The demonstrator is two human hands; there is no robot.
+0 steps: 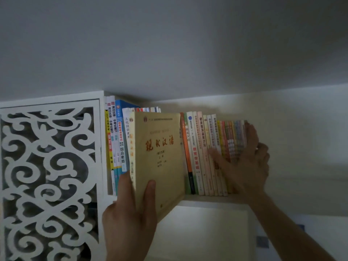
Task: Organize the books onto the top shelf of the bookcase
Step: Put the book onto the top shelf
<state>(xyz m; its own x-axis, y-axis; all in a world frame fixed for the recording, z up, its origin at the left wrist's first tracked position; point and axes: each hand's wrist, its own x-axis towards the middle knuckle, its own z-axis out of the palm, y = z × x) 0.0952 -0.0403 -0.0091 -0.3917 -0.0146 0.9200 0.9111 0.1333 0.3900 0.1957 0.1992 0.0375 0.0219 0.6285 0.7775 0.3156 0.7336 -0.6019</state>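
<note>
Now your left hand [130,210] grips the yellow book [158,159] at its lower edge, thumb on the front cover, fingers wrapped round the spine side. Book stands upright, long axis vertical, cover turned toward you, its far part in the gap on the top shelf [207,198] and its near lower corner overhanging the shelf edge. Left row [117,140] sits just left of it, right row [211,153] just right. Your right hand [244,162] lies flat, fingers straight, pressing the right row's spines and its end, holding nothing. Gap lies straight beyond the left hand, so that hand is nearer. My read: the push goes away from you, spine kept vertical. Carved panel [49,176] stands far left.
</note>
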